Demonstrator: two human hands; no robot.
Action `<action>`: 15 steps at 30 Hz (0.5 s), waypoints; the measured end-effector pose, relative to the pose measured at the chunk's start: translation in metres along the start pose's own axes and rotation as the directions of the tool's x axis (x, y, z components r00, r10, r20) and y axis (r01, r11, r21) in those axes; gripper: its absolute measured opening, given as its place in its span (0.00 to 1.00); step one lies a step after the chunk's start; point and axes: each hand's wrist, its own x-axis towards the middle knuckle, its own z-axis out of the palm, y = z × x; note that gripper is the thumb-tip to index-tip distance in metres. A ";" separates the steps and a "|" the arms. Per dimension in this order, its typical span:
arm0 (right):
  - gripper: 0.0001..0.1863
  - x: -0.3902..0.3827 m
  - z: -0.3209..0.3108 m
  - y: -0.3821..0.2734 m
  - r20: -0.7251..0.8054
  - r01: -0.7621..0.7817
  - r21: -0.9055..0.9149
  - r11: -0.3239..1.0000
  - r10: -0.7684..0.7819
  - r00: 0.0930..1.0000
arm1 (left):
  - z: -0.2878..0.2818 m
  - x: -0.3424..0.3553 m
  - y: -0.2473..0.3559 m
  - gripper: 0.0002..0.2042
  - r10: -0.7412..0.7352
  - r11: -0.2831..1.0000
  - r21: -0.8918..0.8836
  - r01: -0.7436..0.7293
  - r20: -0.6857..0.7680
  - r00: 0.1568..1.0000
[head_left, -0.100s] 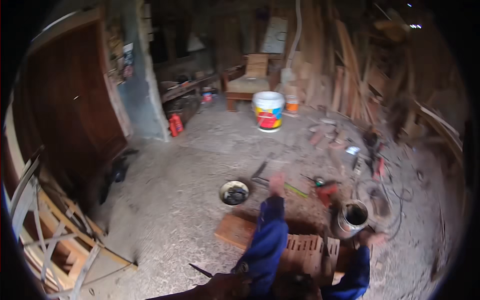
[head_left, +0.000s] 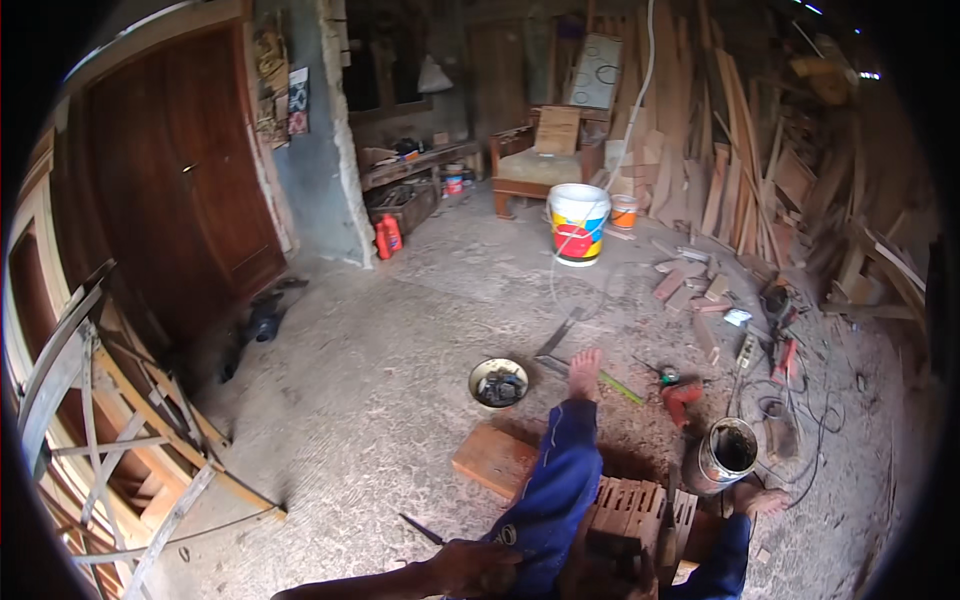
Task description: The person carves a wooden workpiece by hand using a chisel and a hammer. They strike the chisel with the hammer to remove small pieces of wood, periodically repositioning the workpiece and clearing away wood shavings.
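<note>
My left hand [head_left: 478, 566] is closed at the lower edge, beside my blue-trousered left leg. A thin, dark, pointed tool [head_left: 421, 528] sticks out from it toward the upper left. My right hand [head_left: 578, 573] is dim and mostly hidden at the bottom, its fingers seemingly around a dark blocky object [head_left: 613, 552]. Just ahead of it lies a slotted reddish wooden piece [head_left: 632, 504] between my legs. An upright dark strip [head_left: 668, 520] stands against that piece. A thick wooden block [head_left: 494, 458] extends out under my left leg.
Near my bare feet are a bowl of dark bits [head_left: 499, 384], a square [head_left: 558, 335], a yellow-green rule [head_left: 620, 388], a red drill [head_left: 682, 402] and a dirty bucket [head_left: 728, 452]. Cables [head_left: 815, 425] run right. Curved frames [head_left: 130, 440] lean left. A paint bucket [head_left: 579, 225] stands ahead.
The scene has slid right across the picture as my view turned, and it is sharper now. My hands stay close to the same things.
</note>
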 end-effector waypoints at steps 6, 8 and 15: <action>0.29 0.078 -0.039 -0.030 0.048 -0.072 0.022 0.997 0.071 0.996 | 0.007 0.037 -0.002 0.33 0.272 0.949 0.145 -0.280 0.078 0.959; 0.30 0.088 -0.048 -0.035 0.056 -0.078 0.037 0.996 0.076 0.996 | 0.025 0.061 0.013 0.29 0.408 0.901 0.177 -0.395 -0.037 0.912; 0.34 0.096 -0.041 -0.080 0.185 -0.035 0.129 0.991 0.010 0.983 | 0.107 0.115 0.052 0.20 0.556 0.831 0.101 -0.548 -0.200 0.807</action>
